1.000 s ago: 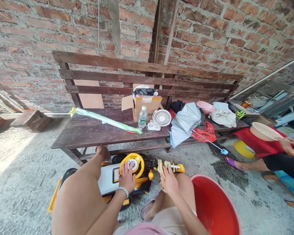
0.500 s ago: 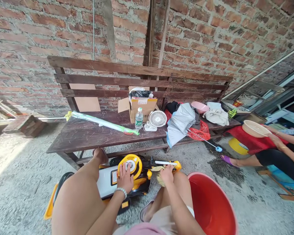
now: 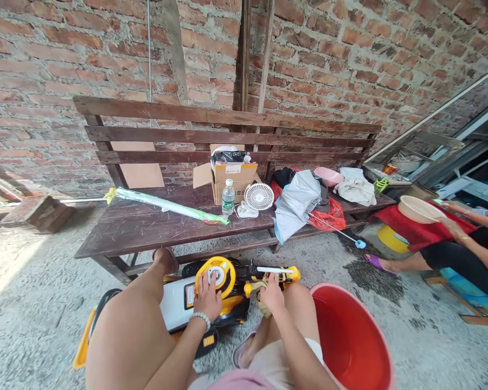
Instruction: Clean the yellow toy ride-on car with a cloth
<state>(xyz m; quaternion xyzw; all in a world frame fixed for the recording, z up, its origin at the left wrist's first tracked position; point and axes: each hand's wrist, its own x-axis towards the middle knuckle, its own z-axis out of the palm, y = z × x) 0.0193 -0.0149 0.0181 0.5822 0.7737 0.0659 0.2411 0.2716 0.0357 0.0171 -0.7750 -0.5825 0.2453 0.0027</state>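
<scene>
A yellow, white and black toy ride-on car (image 3: pixel 179 303) lies on the concrete between my knees. My left hand (image 3: pixel 206 297) rests with its fingers curled on the yellow steering wheel (image 3: pixel 215 273). My right hand (image 3: pixel 271 293) is closed on a crumpled beige cloth (image 3: pixel 261 295) and presses it against the car's yellow front, just below a white bar (image 3: pixel 274 270). Much of the cloth is hidden under my fingers.
A red plastic basin (image 3: pixel 350 338) stands by my right leg. Ahead is a wooden bench (image 3: pixel 146 227) with a cardboard box (image 3: pixel 230 179), water bottle (image 3: pixel 228 198), small white fan (image 3: pixel 258 198), folded umbrella (image 3: pixel 296 203) and clothes. Another person (image 3: pixel 459 254) sits at the right by a beige bowl (image 3: pixel 418 209).
My right hand with the cloth has moved forward and down onto the car's front and the cloth is bunched tighter. The left hand stays on the wheel. The view shifted slightly.
</scene>
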